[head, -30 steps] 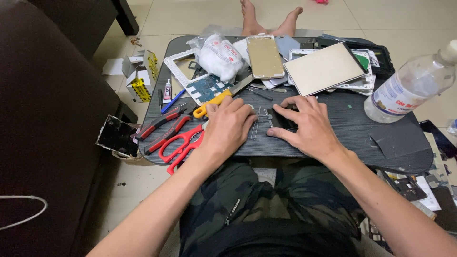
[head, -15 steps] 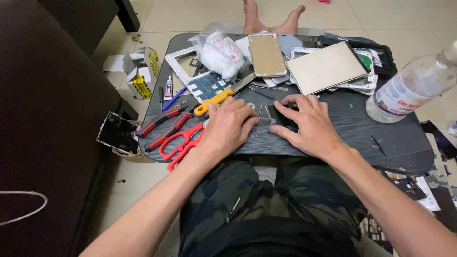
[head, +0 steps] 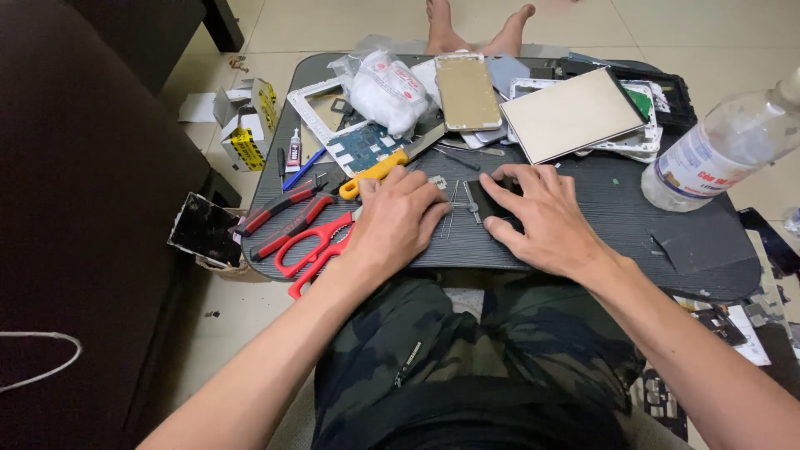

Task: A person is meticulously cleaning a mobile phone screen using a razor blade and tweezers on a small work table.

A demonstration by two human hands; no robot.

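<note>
Head view, looking down on a dark counter (head: 583, 225) strewn with phone parts: left hand (head: 398, 218) flat, grip loose and empty, beside thin metal tweezers (head: 454, 218); right hand (head: 542, 218) pressed on a small black part (head: 487, 200), fingers spread over it. Red scissors (head: 312, 246) at left, plastic bottle (head: 721, 150) at right.

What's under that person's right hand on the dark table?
A small flat black piece shows beneath the right hand; its left edge peeks out beside thin metal tweezers. The palm and fingers cover the rest, so its full shape stays hidden.
</note>
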